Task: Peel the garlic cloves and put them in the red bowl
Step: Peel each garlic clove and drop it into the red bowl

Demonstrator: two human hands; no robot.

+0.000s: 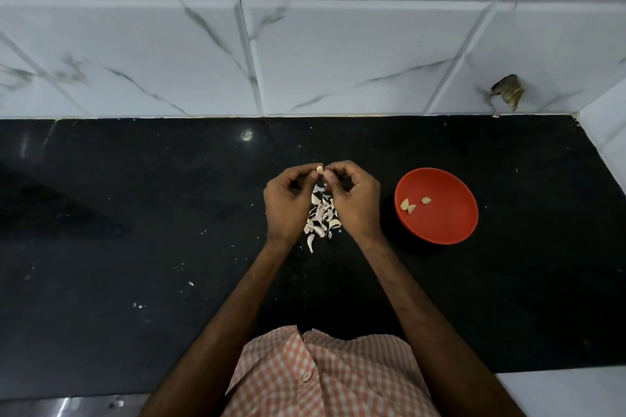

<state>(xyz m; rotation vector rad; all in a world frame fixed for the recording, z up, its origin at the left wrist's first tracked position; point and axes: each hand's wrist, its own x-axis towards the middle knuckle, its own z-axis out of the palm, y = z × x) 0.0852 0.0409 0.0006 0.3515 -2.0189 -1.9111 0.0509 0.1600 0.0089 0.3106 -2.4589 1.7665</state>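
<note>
Pinching one garlic clove [319, 168] between them, both hands [323, 200] hover over peels [321, 213], left of the red bowl [440, 227].

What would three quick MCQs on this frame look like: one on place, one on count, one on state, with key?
1. Where is the red bowl?
A) on the black counter, to the right of the right hand
B) against the tiled wall
C) at the counter's near edge

2. How many peeled cloves lie in the bowl?
A) none
B) three
C) seven

3. The garlic clove being worked on is:
A) lying alone on the counter
B) pinched between the fingertips of the left hand and the right hand
C) dropped in the bowl

Key:
1 A: the bowl sits on the dark surface just beyond the right hand.
2 B: three pale cloves show against its red inside.
3 B: both hands' fingertips meet on the clove, with the pile of peels showing between the hands.
</note>
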